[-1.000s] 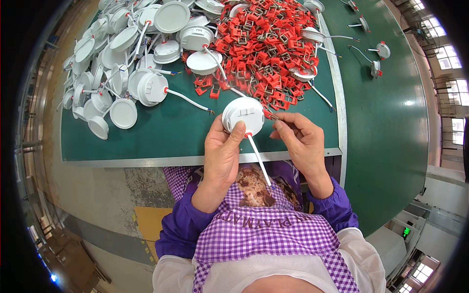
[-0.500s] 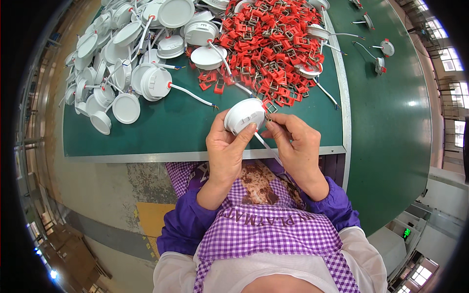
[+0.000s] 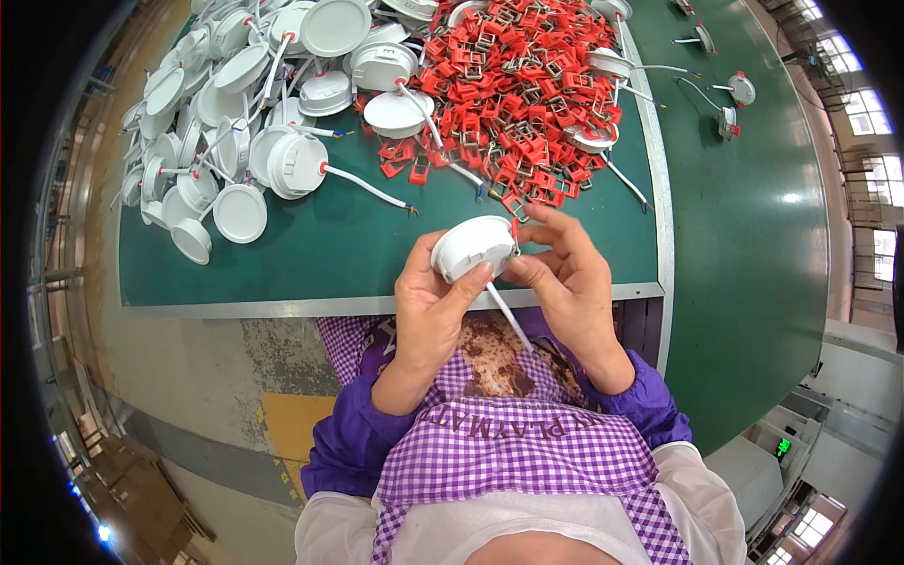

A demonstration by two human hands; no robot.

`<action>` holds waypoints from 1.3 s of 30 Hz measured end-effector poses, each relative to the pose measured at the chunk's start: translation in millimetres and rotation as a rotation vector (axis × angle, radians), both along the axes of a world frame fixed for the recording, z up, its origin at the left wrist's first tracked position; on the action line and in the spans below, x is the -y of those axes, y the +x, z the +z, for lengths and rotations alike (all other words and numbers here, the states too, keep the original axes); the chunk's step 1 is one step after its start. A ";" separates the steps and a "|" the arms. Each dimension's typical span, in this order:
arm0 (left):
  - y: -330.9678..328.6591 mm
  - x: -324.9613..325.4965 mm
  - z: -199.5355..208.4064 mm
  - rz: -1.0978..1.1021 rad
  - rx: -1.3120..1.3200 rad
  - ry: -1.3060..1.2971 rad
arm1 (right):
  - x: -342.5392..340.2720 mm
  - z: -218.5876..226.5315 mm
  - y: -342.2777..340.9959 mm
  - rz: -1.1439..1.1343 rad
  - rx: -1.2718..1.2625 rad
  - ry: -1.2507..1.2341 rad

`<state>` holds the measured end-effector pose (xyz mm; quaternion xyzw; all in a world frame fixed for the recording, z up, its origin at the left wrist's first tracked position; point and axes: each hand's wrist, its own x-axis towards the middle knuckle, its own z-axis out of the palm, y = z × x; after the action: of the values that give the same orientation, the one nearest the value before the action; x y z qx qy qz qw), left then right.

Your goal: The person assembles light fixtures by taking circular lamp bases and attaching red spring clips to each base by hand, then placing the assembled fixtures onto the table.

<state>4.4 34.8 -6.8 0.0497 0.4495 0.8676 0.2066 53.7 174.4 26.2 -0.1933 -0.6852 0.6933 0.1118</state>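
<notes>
Near front edge of table (image 3: 320,259), our left hand (image 3: 426,299) grips white lamp (image 3: 469,247), far face hidden; right hand (image 3: 574,294) pinches partly covered red clip (image 3: 515,230).

Past the right edge of the right-hand green worktop (image 3: 744,282) we see bright windows (image 3: 883,177); beyond its near end, a green-lit display (image 3: 782,447). Below the left-hand worktop's (image 3: 151,282) near edge we find a yellow floor patch (image 3: 294,428) and, farther left, brown boxes (image 3: 141,490).

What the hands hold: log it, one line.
left hand: holding round white plastic fixture; right hand: holding small red plastic-and-metal clip at fixture's right side
</notes>
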 end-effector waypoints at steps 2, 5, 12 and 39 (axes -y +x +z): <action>1.5 4.2 -1.5 0.006 0.001 -0.004 | 0.9 -0.2 1.5 0.041 0.020 0.003; 2.6 6.8 2.6 0.008 0.040 -0.014 | 0.8 -0.6 -1.1 0.086 0.062 -0.045; 0.8 11.0 2.1 -0.041 0.119 -0.076 | -10.7 -7.4 1.2 0.197 0.174 -0.133; -16.4 11.4 -3.3 -0.233 0.490 0.411 | -7.3 -5.1 -25.9 -0.118 -0.089 0.452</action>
<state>-12.0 23.4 -10.2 -0.0685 0.1933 0.8968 0.3920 27.7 181.7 21.1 -0.1721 -0.8050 0.5223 0.2227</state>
